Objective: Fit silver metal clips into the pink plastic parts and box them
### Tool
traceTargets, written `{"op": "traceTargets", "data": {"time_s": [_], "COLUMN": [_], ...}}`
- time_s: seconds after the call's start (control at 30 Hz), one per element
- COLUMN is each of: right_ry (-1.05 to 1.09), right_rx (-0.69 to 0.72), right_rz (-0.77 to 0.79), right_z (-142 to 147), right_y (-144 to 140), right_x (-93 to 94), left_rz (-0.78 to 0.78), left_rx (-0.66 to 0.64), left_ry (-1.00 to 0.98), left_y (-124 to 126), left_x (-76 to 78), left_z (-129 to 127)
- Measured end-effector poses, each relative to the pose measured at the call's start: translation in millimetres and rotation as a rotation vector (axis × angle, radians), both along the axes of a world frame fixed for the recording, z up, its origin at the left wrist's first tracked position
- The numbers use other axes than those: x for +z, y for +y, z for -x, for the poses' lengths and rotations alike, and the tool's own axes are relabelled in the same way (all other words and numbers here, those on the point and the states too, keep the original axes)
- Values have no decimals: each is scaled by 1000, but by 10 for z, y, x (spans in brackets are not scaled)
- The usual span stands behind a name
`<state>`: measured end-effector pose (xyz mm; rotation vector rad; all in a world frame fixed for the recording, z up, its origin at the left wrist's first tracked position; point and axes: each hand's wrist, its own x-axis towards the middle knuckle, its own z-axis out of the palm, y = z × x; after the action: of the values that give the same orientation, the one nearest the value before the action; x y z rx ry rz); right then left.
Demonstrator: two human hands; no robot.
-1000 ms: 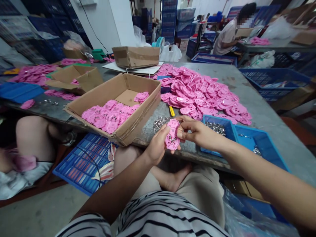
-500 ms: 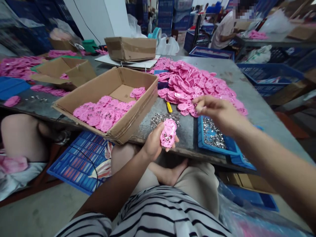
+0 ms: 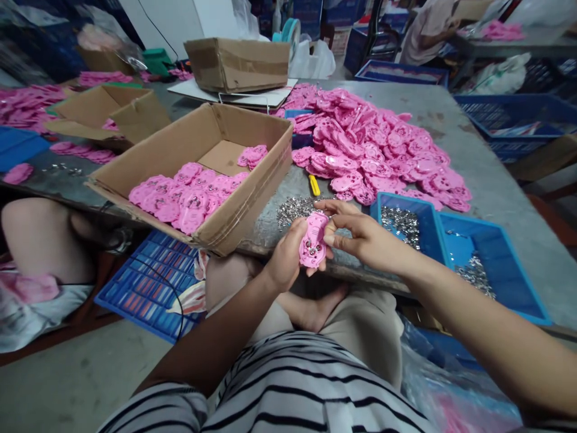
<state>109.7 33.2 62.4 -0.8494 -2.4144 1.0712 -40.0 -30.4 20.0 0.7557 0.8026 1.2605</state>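
Observation:
My left hand (image 3: 286,255) holds a pink plastic piece (image 3: 313,240) with a wavy outline, tilted up over the table edge. Small shiny metal parts sit in its lower half. My right hand (image 3: 356,231) is at the piece's right edge, thumb and forefinger pinched together; whatever lies between them is too small to make out. Just behind the hands, a loose heap of small metal parts (image 3: 295,209) lies on the table, partly covered by the right hand. A yellow-handled tool (image 3: 314,185) rests beyond it.
A big pile of pink pieces (image 3: 374,138) covers the table's middle. Blue bins (image 3: 518,264) with metal parts stand to the right. An open cardboard box (image 3: 252,210) at left holds more pink pieces. Another person's leg (image 3: 40,240) shows at far left; a co-worker (image 3: 424,36) sits behind.
My right hand has come left from above the blue bin to the pink piece in my left hand. The left hand keeps its hold. The view has shifted slightly.

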Motion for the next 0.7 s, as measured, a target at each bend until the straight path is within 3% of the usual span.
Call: {"op": "traceTargets", "data": {"time_s": [0.33, 0.7], "right_ry": [-11, -9], "right_rx": [-6, 33], "right_rz": [62, 54], "right_z": [14, 17], "right_y": [17, -16], "right_x": [-78, 9], "left_rz": [-4, -3], "left_rx": [-14, -22], "left_ry": [-9, -16], "left_y": [21, -11], "left_x": [-9, 11], "left_z": [-32, -27]}}
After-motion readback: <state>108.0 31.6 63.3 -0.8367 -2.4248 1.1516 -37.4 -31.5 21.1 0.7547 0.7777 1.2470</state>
